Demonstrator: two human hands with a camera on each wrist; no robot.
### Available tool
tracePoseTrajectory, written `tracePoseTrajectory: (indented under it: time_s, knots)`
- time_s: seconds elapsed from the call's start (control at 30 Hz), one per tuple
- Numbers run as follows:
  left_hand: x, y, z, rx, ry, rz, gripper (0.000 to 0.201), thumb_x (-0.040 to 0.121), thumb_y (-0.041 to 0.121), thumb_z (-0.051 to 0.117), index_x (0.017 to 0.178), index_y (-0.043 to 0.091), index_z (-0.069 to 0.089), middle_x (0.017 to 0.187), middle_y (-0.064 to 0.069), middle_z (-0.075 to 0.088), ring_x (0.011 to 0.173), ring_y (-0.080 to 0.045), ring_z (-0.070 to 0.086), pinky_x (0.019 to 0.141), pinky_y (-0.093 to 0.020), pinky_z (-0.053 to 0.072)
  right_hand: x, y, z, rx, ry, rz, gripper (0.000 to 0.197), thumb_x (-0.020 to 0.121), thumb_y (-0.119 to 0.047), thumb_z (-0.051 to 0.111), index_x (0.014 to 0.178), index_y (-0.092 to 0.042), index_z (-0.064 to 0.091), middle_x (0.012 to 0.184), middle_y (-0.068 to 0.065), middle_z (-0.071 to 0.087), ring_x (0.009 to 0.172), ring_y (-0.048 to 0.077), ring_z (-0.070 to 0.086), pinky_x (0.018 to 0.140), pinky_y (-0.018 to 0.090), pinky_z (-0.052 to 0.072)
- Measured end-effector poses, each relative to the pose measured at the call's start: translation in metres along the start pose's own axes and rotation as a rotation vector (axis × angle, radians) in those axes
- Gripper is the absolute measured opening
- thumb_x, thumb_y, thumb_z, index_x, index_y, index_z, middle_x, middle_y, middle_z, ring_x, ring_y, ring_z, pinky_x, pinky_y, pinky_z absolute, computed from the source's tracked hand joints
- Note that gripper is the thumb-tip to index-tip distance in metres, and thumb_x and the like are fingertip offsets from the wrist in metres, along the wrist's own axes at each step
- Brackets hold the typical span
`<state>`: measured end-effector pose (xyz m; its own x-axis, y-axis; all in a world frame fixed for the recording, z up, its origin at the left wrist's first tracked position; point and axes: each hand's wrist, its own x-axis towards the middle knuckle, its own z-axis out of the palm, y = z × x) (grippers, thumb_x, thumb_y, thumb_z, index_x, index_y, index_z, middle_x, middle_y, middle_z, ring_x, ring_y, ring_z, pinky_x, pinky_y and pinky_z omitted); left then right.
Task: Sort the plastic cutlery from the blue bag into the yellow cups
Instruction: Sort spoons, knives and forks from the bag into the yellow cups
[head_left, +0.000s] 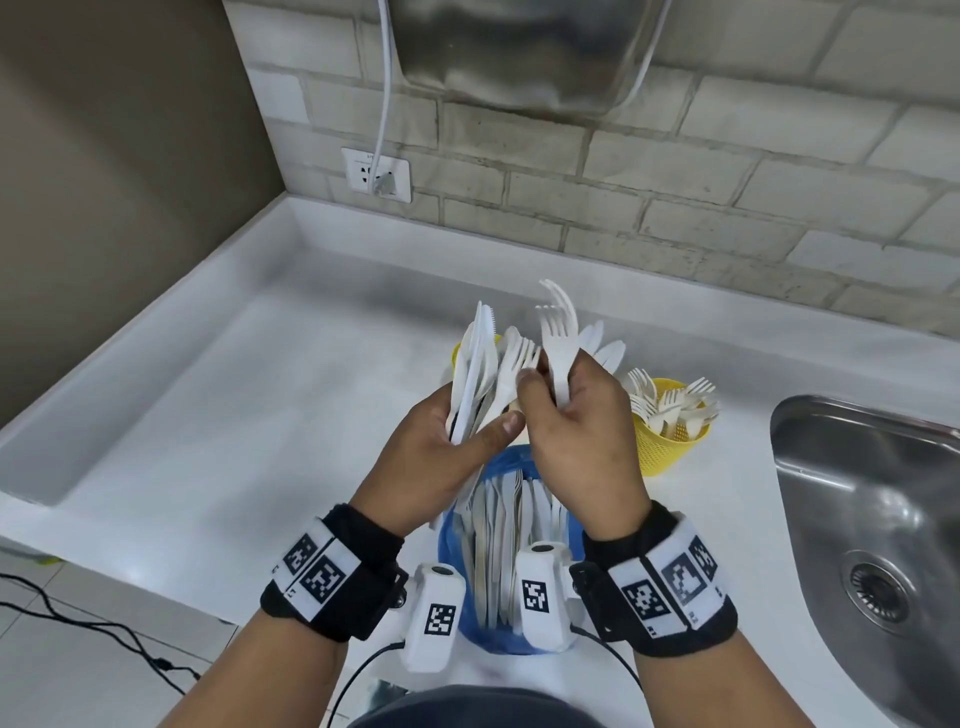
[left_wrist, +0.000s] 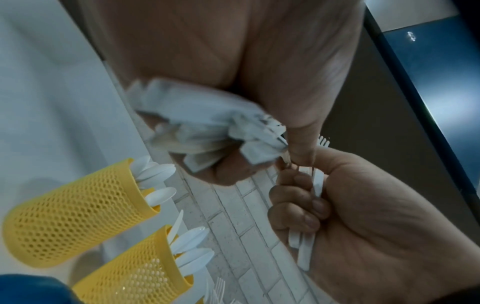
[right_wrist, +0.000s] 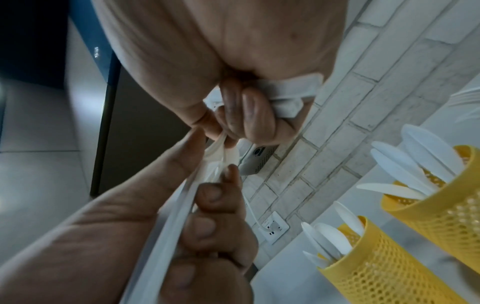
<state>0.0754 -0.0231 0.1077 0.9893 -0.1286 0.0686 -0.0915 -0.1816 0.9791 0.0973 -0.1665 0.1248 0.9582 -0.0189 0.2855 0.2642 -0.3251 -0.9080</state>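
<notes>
Over the blue bag (head_left: 452, 551), which holds several white pieces, my left hand (head_left: 467, 431) grips a bundle of white plastic knives and forks (head_left: 480, 364) upright. Beside it my right hand (head_left: 550, 395) holds two forks (head_left: 558, 332) by their handles, and its thumb touches a fork in the left bundle. A yellow mesh cup (head_left: 670, 441) full of forks stands to the right. Another yellow cup (head_left: 460, 356) shows behind the left hand. In the left wrist view the bundle (left_wrist: 207, 127) lies in my palm, with two cups (left_wrist: 78, 214) holding knives and spoons below it.
A steel sink (head_left: 872, 519) is set in the white counter (head_left: 234, 415) on the right. A wall socket (head_left: 375, 174) with a white cable sits on the brick wall behind. The counter has a raised rim along the back and left. Black cables lie on the floor at lower left.
</notes>
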Motion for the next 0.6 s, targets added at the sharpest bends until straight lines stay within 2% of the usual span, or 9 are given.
tracePoseTrajectory:
  time_s: [0.07, 0.13, 0.2, 0.23, 0.3, 0.37, 0.43, 0.53, 0.6]
  knots:
    - [-0.0009, 0.0009, -0.0007, -0.043, -0.018, -0.009, 0.008, 0.101, 0.027, 0.058, 0.108, 0.027, 0.063, 0.066, 0.026, 0.066, 0.064, 0.007, 0.064, 0.065, -0.009, 0.047, 0.0020, 0.0010, -0.0004, 0.052, 0.050, 0.008, 0.012, 0.099, -0.009, 0.056, 0.089, -0.012, 0.063, 0.072, -0.003, 0.064, 0.067, 0.006, 0.059, 0.064, 0.016, 0.045]
    - [-0.0010, 0.0017, -0.0010, -0.066, -0.017, -0.012, 0.007, 0.102, 0.028, 0.056, 0.097, 0.030, 0.061, 0.063, 0.024, 0.064, 0.060, 0.005, 0.062, 0.063, -0.011, 0.047, 0.0035, 0.0032, 0.0010, 0.121, 0.106, 0.050, 0.015, 0.100, -0.017, 0.055, 0.091, -0.025, 0.063, 0.070, -0.004, 0.061, 0.066, 0.014, 0.058, 0.068, 0.025, 0.048]
    - [-0.0001, -0.0003, -0.0020, -0.081, -0.005, -0.013, 0.008, 0.098, 0.036, 0.057, 0.096, 0.030, 0.062, 0.063, 0.017, 0.063, 0.057, -0.001, 0.060, 0.062, -0.018, 0.051, 0.0043, 0.0051, 0.0035, 0.233, 0.127, 0.135, 0.014, 0.097, -0.030, 0.055, 0.086, -0.038, 0.059, 0.065, -0.010, 0.054, 0.061, 0.016, 0.051, 0.067, 0.034, 0.043]
    - [-0.0006, -0.0001, -0.0025, -0.092, -0.002, -0.017, 0.011, 0.095, 0.041, 0.059, 0.097, 0.031, 0.063, 0.063, 0.012, 0.061, 0.057, -0.006, 0.058, 0.060, -0.024, 0.053, 0.0043, 0.0056, 0.0040, 0.300, 0.119, 0.186, 0.012, 0.095, -0.034, 0.056, 0.085, -0.040, 0.058, 0.064, -0.013, 0.052, 0.059, 0.014, 0.049, 0.066, 0.032, 0.040]
    - [-0.0007, -0.0002, -0.0035, -0.098, -0.007, -0.019, 0.018, 0.091, 0.044, 0.060, 0.103, 0.032, 0.064, 0.064, 0.010, 0.061, 0.057, -0.008, 0.059, 0.059, -0.026, 0.053, 0.0040, 0.0038, 0.0041, 0.436, 0.075, 0.283, 0.012, 0.096, -0.030, 0.061, 0.086, -0.032, 0.057, 0.060, -0.012, 0.048, 0.050, 0.009, 0.043, 0.058, 0.025, 0.035]
    - [-0.0013, 0.0009, -0.0038, -0.081, -0.013, -0.001, 0.017, 0.092, 0.039, 0.061, 0.107, 0.034, 0.061, 0.067, 0.019, 0.065, 0.060, 0.000, 0.063, 0.061, -0.016, 0.052, 0.0011, 0.0005, 0.0037, 0.534, 0.013, 0.343, 0.013, 0.101, -0.020, 0.062, 0.090, -0.016, 0.055, 0.056, -0.001, 0.042, 0.040, 0.010, 0.035, 0.046, 0.021, 0.030]
    - [-0.0012, 0.0009, -0.0032, -0.064, -0.005, -0.004, 0.015, 0.092, 0.037, 0.061, 0.107, 0.034, 0.060, 0.067, 0.021, 0.066, 0.061, 0.002, 0.063, 0.061, -0.016, 0.053, -0.0007, -0.0014, 0.0037, 0.582, -0.008, 0.356, 0.012, 0.103, -0.017, 0.060, 0.095, -0.010, 0.055, 0.060, 0.012, 0.040, 0.038, 0.011, 0.031, 0.041, 0.021, 0.028]
    - [-0.0019, 0.0001, -0.0033, -0.092, 0.013, -0.042, 0.022, 0.088, 0.044, 0.063, 0.102, 0.026, 0.063, 0.064, 0.005, 0.060, 0.056, -0.012, 0.057, 0.057, -0.026, 0.054, 0.0005, -0.0032, 0.0033, 0.670, 0.009, 0.377, 0.011, 0.106, -0.019, 0.053, 0.103, -0.009, 0.055, 0.076, 0.020, 0.051, 0.038, 0.012, 0.030, 0.038, 0.021, 0.027]
    - [-0.0027, 0.0014, -0.0034, -0.112, 0.022, -0.047, 0.026, 0.087, 0.045, 0.064, 0.100, 0.023, 0.064, 0.065, -0.006, 0.058, 0.056, -0.018, 0.055, 0.056, -0.030, 0.054, 0.0018, -0.0033, 0.0028, 0.747, 0.029, 0.390, 0.010, 0.108, -0.019, 0.049, 0.105, -0.010, 0.053, 0.079, 0.013, 0.061, 0.038, 0.012, 0.030, 0.037, 0.020, 0.027]
